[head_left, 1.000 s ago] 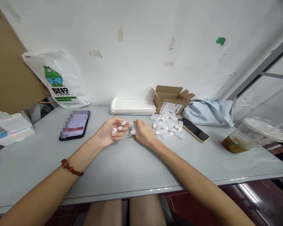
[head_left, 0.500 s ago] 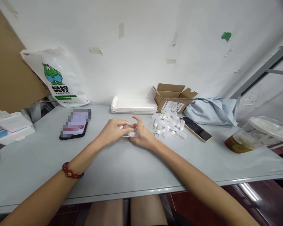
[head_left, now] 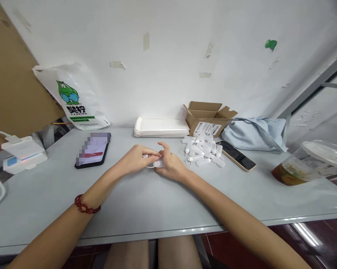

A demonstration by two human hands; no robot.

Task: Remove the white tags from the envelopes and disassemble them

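Observation:
My right hand (head_left: 170,164) is closed round a small translucent white plastic bottle (head_left: 158,163), its neck pointing left. A thin white loop (head_left: 150,166) runs from the bottle towards my left hand (head_left: 136,158). Thumb and index finger of the left hand come together against the right hand's fingertips, and a small white cap-like piece (head_left: 145,156) shows inside that grip. What lies right at the meeting fingertips is too small to make out. To the right of my hands lies a pile of similar translucent bottles (head_left: 203,150), several with thin loops.
Behind are a stack of white padded envelopes (head_left: 163,127) and an open cardboard box (head_left: 206,118). Phones lie left (head_left: 93,150) and right (head_left: 237,156). A blue cloth bag (head_left: 254,132), a drink cup (head_left: 294,170), a white plastic bag (head_left: 73,97) and a white charger (head_left: 25,157) surround the table.
The camera view has shifted slightly, so everything appears a little lower and further right. Both hands keep nearly the same pose, with the left fingertips slightly closer together.

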